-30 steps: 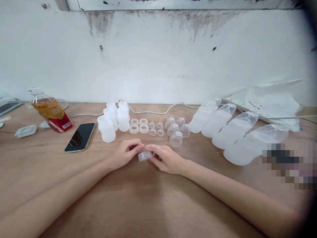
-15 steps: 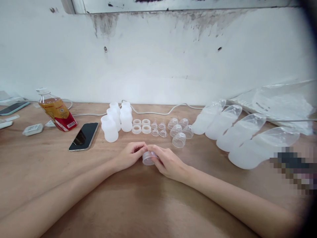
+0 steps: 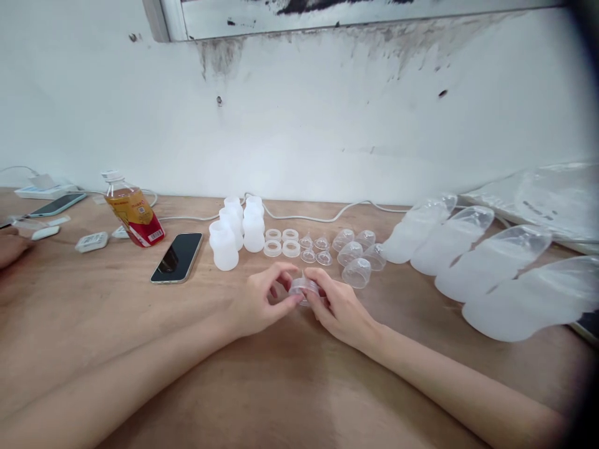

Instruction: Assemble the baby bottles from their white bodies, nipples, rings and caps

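Note:
A small clear ring-like piece with a thin tip on top is held between my two hands, just above the table. My left hand grips its left side with thumb and fingers. On its right side, my right hand pinches it. Behind my hands stand white rings, clear nipples and several clear domed caps. Frosted bottles stand upright behind and to the left.
Capped frosted bottles lie in a row at the right, by a plastic bag. A phone, drink bottle and white cable are on the table. Another person's hand shows at far left.
The view has shifted right-to-left, so things sit differently in frame. My fingers have spread around the clear piece, whose thin tip now shows. Another person's hand has appeared at the left edge.

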`<state>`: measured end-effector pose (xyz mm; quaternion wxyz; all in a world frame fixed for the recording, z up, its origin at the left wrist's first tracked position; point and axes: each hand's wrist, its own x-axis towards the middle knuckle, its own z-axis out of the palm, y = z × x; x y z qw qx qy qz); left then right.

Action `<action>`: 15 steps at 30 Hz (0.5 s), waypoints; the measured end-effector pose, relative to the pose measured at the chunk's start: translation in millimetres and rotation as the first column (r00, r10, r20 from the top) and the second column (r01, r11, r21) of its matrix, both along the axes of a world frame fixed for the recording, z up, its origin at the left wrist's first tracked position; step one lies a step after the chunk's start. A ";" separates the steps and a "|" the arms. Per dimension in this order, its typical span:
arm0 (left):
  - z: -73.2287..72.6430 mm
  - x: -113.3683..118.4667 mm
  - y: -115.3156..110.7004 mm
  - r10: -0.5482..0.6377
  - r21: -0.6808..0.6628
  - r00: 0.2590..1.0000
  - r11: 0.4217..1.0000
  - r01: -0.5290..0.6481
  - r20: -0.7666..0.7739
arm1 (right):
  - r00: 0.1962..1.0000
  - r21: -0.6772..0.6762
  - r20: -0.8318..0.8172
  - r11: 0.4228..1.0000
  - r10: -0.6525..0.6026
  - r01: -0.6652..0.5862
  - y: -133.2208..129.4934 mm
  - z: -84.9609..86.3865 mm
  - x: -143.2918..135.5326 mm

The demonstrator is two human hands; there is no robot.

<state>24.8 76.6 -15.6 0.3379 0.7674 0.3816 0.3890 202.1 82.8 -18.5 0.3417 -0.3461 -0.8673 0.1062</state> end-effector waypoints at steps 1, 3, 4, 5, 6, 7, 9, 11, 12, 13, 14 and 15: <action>0.1 0.5 -1.1 0.006 0.044 1.000 0.999 -0.005 -0.021 | 1.000 -0.002 0.003 1.000 -0.002 0.002 0.5 -0.1 -0.1; 0.5 2.0 -2.5 -0.008 0.063 1.000 0.998 0.010 -0.030 | 1.000 0.002 0.024 1.000 -0.004 0.003 0.8 -0.6 -0.9; 0.6 2.9 -2.7 -0.011 0.050 1.000 0.999 0.012 -0.024 | 0.999 0.004 0.041 1.000 -0.006 0.006 0.7 -0.9 -1.6; 0.8 3.9 -2.8 -0.006 0.039 1.000 0.999 0.007 -0.021 | 0.998 0.008 0.060 1.000 -0.010 0.010 0.3 -1.3 -2.5; 0.8 4.9 -2.8 0.004 0.036 1.000 0.999 -0.003 -0.026 | 0.997 0.014 0.082 1.000 -0.015 0.014 -0.1 -1.7 -3.5; 0.8 5.9 -2.7 0.019 0.039 0.999 0.999 -0.018 -0.034 | 0.994 0.024 0.104 1.000 -0.020 0.018 -0.5 -2.1 -4.5; 0.3 7.6 -2.0 0.055 0.056 0.997 0.997 -0.052 -0.051 | 0.989 0.046 0.142 0.998 -0.036 0.029 -1.0 -2.6 -6.2; -0.7 8.3 -0.7 0.079 0.069 0.995 0.995 -0.075 -0.066 | 0.985 0.051 0.158 0.997 -0.071 0.064 -0.3 -2.4 -6.6; -1.3 8.2 0.0 0.084 0.068 0.994 0.995 -0.079 -0.071 | 0.984 0.033 0.156 0.996 -0.088 0.084 0.7 -2.0 -6.0; -1.7 7.8 0.7 0.084 0.064 0.993 0.995 -0.079 -0.078 | 0.984 0.000 0.150 0.995 -0.099 0.100 1.8 -1.4 -5.0; -2.1 7.1 1.4 0.080 0.059 0.993 0.995 -0.075 -0.085 | 0.985 -0.045 0.143 0.993 -0.098 0.106 3.2 -0.7 -3.7; -2.3 6.2 2.0 0.074 0.055 0.993 0.996 -0.069 -0.095 | 0.987 -0.098 0.135 0.991 -0.082 0.095 4.4 0.2 -2.1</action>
